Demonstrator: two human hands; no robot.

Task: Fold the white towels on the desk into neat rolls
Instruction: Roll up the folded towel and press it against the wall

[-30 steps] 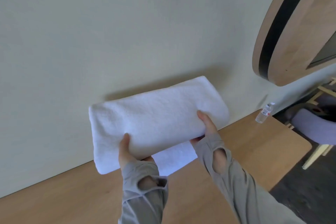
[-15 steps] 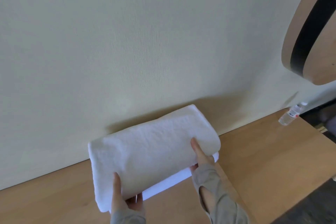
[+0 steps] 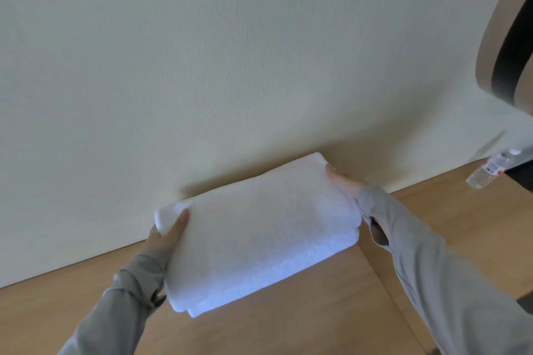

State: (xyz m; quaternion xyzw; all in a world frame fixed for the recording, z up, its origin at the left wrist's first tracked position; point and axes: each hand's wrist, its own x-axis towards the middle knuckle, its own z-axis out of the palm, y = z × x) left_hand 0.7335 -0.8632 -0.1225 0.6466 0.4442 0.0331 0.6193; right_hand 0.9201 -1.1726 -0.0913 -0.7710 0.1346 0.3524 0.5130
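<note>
Towel lower now, left hand and right hand shifted to its ends.

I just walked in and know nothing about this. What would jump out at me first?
A thick folded white towel fills the middle, in front of the pale wall. A left hand grips its near-left end and a right hand holds its far-right end. Below it runs a wooden desk, with a clear water bottle at its far right.

Soft daylight, motion blur, wide-angle warp
</note>
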